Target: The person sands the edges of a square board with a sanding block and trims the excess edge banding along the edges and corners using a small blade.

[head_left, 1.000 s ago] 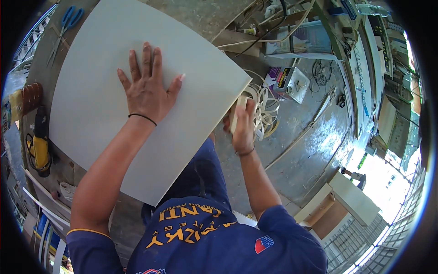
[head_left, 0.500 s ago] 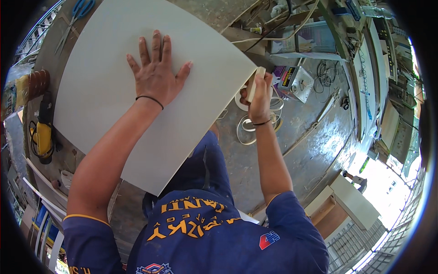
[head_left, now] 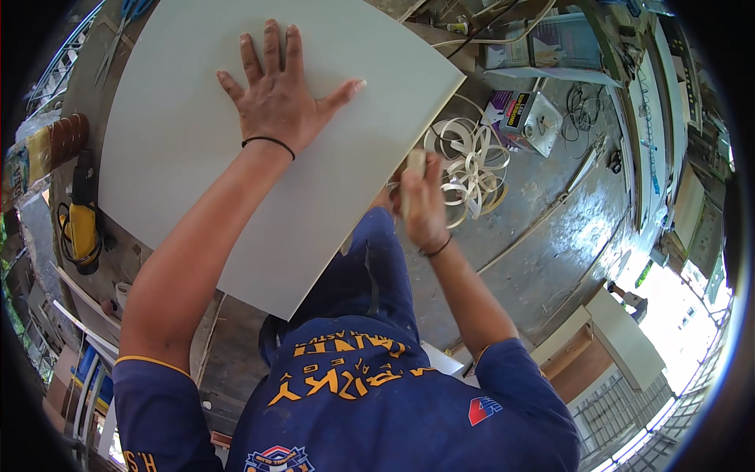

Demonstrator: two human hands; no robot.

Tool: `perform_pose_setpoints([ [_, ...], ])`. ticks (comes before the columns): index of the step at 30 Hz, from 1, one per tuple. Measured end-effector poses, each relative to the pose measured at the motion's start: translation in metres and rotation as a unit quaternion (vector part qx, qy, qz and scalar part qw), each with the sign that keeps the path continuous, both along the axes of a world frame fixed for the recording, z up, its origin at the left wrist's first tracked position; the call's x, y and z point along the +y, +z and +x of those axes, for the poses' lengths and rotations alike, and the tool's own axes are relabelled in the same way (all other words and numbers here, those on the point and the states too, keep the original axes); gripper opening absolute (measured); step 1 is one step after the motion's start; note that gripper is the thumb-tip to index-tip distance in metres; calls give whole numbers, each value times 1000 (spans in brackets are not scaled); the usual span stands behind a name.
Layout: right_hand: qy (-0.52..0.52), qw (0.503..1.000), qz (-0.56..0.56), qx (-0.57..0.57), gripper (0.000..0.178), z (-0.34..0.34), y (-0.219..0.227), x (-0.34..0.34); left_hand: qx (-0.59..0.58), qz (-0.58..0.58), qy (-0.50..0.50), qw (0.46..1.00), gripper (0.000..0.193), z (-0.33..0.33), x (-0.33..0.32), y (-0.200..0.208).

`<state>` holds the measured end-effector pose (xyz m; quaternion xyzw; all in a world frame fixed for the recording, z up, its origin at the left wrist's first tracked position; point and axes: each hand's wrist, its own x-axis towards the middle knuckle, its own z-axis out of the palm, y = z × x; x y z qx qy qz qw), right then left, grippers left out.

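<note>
A large white panel (head_left: 181, 134) lies flat in front of me. My left hand (head_left: 275, 110) rests on its top face, palm down with the fingers spread, holding nothing. My right hand (head_left: 425, 208), slightly blurred, grips a small pale block (head_left: 415, 164) against the panel's right edge. The fingers wrap around the block, so its lower part is hidden. Just beyond that hand, loose coils of thin white strip (head_left: 476, 161) lie below the panel's level.
To the left are a yellow and black heat gun (head_left: 80, 220) and blue-handled scissors (head_left: 118, 39). An open-topped metal tin (head_left: 543, 124) sits on the floor at right, near black wire (head_left: 583, 110). A light wooden cabinet piece (head_left: 621, 338) stands at lower right.
My right hand has slid the block along the panel's right edge toward my body. My left hand stays on the panel, its thumb spread wider. The view has shifted slightly.
</note>
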<state>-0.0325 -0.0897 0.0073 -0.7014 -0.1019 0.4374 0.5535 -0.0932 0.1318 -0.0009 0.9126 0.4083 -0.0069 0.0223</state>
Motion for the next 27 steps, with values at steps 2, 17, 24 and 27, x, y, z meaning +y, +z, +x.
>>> perform_pose_setpoints([
  [2, 77, 993, -35, -84, 44, -36, -11, -24, -18, 14, 5, 1000, 107, 2, 0, -1],
  [17, -37, 998, 13, 41, 40, 48, -6, 11, 36, -34, -106, 993, 107, -153, 2, 11],
  [24, -35, 999, -4, 35, 33, -67, -2, -6, 31, -85, -85, 992, 114, -147, 5, 24],
  [27, 35, 999, 12, 39, 37, -99, 2, -14, 12, -66, -71, 995, 115, -148, 6, 17],
])
